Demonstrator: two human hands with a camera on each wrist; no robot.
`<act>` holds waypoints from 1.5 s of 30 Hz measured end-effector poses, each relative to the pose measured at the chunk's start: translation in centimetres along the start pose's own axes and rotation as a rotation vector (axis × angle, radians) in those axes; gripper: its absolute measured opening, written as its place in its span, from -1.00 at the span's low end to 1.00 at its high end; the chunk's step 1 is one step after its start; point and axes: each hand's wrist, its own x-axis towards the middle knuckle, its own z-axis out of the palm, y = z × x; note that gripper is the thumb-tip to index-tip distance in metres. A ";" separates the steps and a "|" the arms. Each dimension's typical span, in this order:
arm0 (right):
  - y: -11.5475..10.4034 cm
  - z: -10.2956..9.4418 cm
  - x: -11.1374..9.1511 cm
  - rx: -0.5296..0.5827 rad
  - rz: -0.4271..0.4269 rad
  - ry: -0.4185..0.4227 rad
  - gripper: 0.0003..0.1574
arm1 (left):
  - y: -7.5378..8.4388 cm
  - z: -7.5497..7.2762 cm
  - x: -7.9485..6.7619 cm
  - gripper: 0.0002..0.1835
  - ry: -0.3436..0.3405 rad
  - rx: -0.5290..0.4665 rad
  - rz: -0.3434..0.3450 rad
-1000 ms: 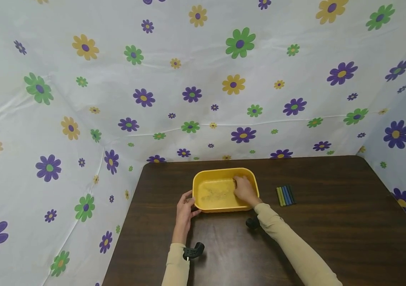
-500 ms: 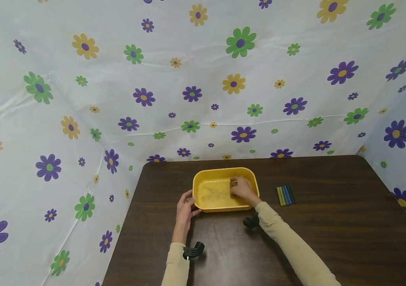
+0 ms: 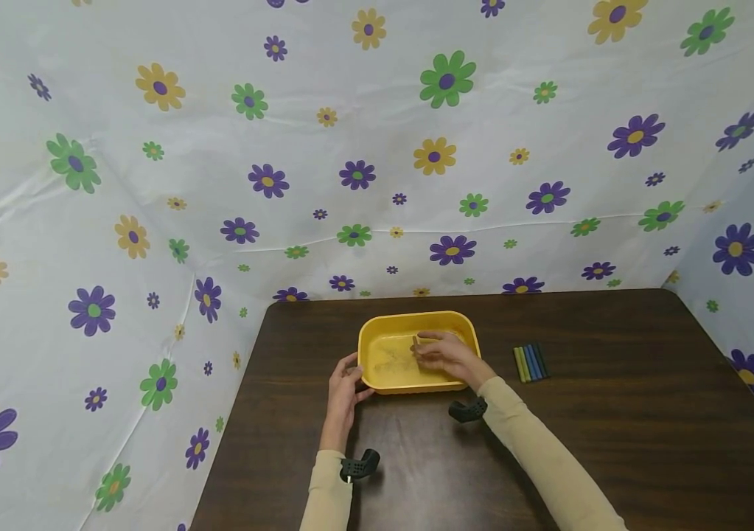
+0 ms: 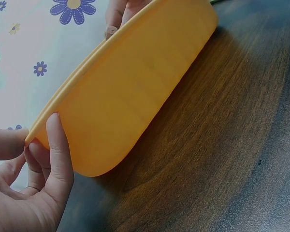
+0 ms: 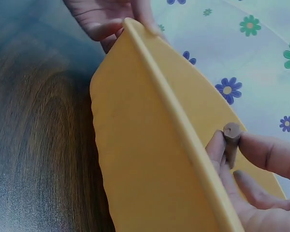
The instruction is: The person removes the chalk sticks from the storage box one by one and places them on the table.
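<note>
A shallow yellow plastic tub (image 3: 393, 389) with rounded corners stands on the dark table. My left hand (image 3: 342, 391) grips its left end, with the thumb at the rim and fingers against the outer wall in the left wrist view. Inside the tub's right half, my right hand (image 3: 449, 355) pinches a brown crayon (image 5: 231, 133) between thumb and fingers. The crayon stands roughly upright, one end facing the right wrist camera. Dark smudges mark the tub's floor, and the right fingertips (image 5: 240, 175) look smudged too.
To the tub's right, several crayons (image 3: 531, 363) lie side by side in a row, from yellow-green through blue to near black. The wood-grain table (image 3: 629, 413) meets a white flowered cloth (image 3: 377, 254) at the back and left. Dark wrist cameras sit on both sleeves.
My right hand has moved left inside the tub and turned, bringing the brown crayon into view between its fingers. The left hand, tub and crayon row stay in place.
</note>
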 end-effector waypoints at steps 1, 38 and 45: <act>-0.1 0.0 -0.1 0.019 0.004 -0.005 -0.24 | 0.0 0.0 0.0 -0.51 -0.001 -0.002 -0.001; -5.6 -7.5 -5.9 0.093 -0.153 -0.002 -0.10 | -2.7 -0.4 1.7 -0.54 0.071 0.018 0.022; -5.8 -10.0 -7.4 0.097 -0.186 0.010 -0.12 | -2.0 -0.5 1.5 -0.52 0.037 0.005 0.012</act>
